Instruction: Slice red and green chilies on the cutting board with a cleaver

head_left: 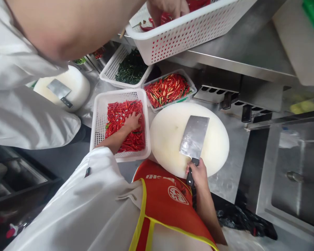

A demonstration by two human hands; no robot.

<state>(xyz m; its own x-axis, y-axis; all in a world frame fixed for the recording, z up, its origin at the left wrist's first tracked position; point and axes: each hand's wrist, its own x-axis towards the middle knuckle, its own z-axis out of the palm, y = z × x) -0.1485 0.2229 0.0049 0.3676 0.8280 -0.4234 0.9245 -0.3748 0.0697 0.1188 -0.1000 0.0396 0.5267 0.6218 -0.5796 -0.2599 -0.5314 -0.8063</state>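
Observation:
My right hand (199, 171) is wrapped round the black handle of a cleaver (195, 136). The wide blade lies flat on a round white chopping board (164, 137). To the left, my left hand (133, 121) rests on red chillies (117, 122), fingers spread and partly down among them. These chillies fill much of a white perforated basket (94, 136) standing beside the board. Behind the board is a clear plastic tub of cut red and green chillies (167, 90).
Green chillies (132, 68) lie in another white basket (104, 75). Another person's hand (170, 8) reaches into a raised basket (183, 42) of red peppers. A second cleaver (59, 89) lies on a board (81, 87) at left. Knife handles (246, 113) stick out of a rack; a sink (264, 174) is at right.

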